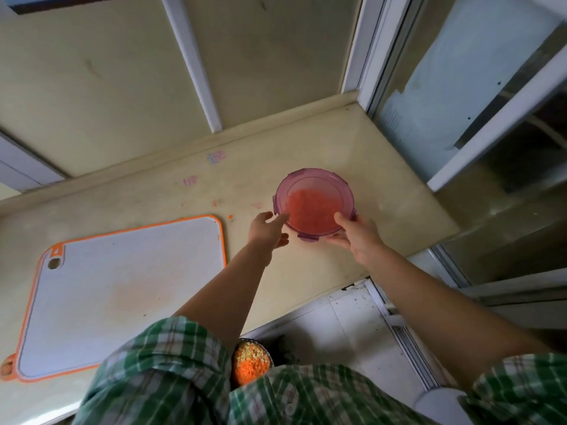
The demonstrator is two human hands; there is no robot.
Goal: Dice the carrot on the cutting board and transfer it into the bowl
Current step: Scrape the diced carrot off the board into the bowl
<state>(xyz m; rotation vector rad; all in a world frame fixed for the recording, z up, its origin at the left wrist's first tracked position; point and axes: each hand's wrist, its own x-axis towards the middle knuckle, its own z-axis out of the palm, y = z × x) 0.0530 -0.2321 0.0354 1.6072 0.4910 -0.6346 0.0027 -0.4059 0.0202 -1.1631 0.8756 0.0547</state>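
Dicing and transfer look done: the diced carrot (310, 210) sits in the purple lidded bowl (345, 191) right of the cutting board (122, 286), right hand (357, 237) gripping its near rim, left hand (267, 230) touching it with straight fingers; sealing likely needs even two-handed pressure.

Single head-worn wide-angle view, looking forward and steeply down past the shirt (171, 378). Close to the counter (306, 286); bowl (347, 191) near centre, board (122, 286) lower left.
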